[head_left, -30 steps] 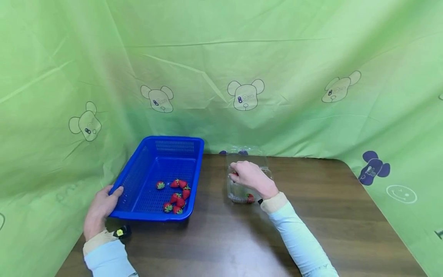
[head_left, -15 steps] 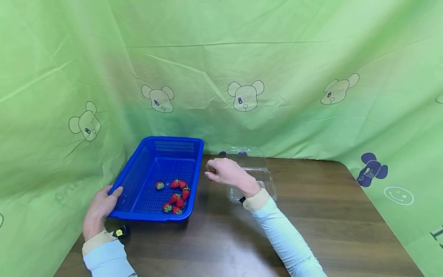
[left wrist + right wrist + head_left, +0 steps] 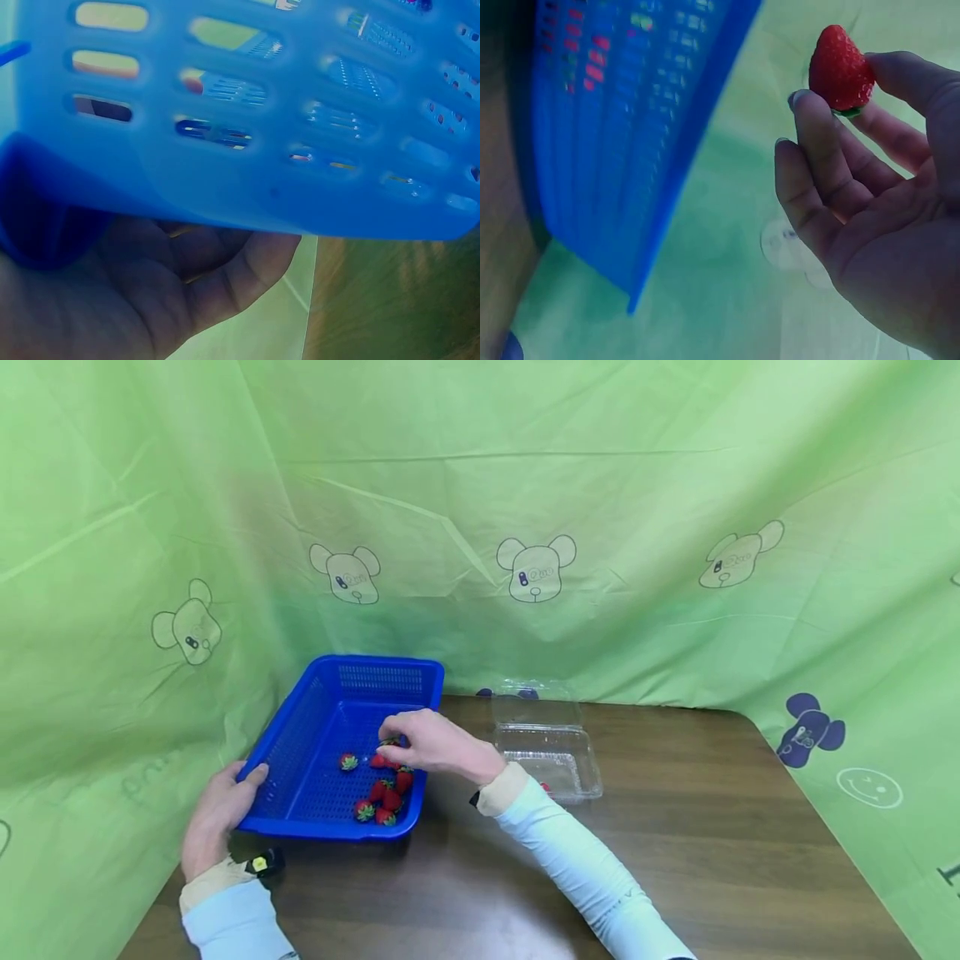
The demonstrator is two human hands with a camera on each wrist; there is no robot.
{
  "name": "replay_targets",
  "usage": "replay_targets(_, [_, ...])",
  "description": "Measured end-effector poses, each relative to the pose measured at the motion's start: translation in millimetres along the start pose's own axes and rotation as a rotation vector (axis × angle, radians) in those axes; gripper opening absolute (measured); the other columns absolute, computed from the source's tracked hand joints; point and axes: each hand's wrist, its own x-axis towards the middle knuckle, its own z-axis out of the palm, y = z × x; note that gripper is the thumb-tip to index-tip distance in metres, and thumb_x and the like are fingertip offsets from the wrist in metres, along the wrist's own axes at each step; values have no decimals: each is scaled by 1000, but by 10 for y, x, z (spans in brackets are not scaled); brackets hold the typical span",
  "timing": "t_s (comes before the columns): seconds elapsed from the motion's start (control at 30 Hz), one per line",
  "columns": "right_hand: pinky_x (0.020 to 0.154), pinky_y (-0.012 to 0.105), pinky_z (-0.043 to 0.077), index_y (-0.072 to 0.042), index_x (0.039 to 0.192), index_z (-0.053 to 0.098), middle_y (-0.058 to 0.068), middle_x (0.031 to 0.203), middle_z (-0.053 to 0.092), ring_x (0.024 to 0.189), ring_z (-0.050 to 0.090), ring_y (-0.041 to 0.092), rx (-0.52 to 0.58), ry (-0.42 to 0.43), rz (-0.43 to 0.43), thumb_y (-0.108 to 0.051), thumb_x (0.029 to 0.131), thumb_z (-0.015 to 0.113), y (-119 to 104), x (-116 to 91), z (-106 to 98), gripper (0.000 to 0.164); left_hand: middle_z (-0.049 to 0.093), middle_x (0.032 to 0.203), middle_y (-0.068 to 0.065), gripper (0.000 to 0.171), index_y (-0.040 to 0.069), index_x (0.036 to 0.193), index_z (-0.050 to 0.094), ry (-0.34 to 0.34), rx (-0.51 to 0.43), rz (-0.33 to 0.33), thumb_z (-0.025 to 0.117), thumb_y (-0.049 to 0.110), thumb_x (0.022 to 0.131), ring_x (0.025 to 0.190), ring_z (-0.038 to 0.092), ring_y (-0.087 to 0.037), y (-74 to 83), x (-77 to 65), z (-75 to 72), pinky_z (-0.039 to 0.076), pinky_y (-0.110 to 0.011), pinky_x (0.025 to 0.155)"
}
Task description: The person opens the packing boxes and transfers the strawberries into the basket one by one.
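Note:
My left hand (image 3: 221, 806) grips the near left rim of a blue plastic basket (image 3: 281, 718), thumb over the edge. In the left wrist view, fingers (image 3: 225, 289) curl below its slotted wall (image 3: 225, 184). Several red strawberries (image 3: 392, 799) lie inside, mostly towards the near right corner. Over the basket's right side is my right hand (image 3: 442, 747), pinching one strawberry (image 3: 840, 69) between thumb and fingertips. That fruit's green leaves face the palm in the right wrist view. A clear plastic clamshell box (image 3: 558, 760) stands on the right, lid up, with a bit of red at its near edge.
Everything stands on a brown wooden table (image 3: 675, 827). A green curtain (image 3: 615, 460) printed with bear heads hangs behind and on both sides, close behind the box and basket.
My right hand has come out of the clear box and moved left with a strawberry, to over the basket. The left hand and basket have stayed in place.

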Motion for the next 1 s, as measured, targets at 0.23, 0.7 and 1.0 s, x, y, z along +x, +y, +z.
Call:
replay_targets(0.23, [70, 14, 42, -18, 101, 65, -8, 91, 65, 78, 55, 6, 2, -36, -35, -32, 94, 61, -88, 225, 247, 16, 50, 128, -30, 76, -2, 143, 31, -5, -4, -6, 26, 58, 98, 104, 56, -34, 4, -19, -47, 44, -38, 82])
replay_targets(0.7, [62, 15, 44, -21, 105, 64, -13, 87, 63, 71, 56, 4, 13, -221, 46, -30, 93, 62, -77, 477, 592, 15, 56, 119, -28, 69, -4, 138, 38, 46, 39, 27, 28, 53, 100, 102, 56, -34, 19, 36, -3, 41, -36, 82])
replay_targets(1.0, [68, 17, 47, -23, 107, 64, -10, 92, 65, 75, 57, 7, -58, -338, 83, -27, 93, 63, -73, 516, 767, 15, 57, 118, -27, 71, -2, 138, 38, 36, 41, 19, 28, 55, 99, 98, 58, -30, 20, 25, -9, 42, -36, 82])
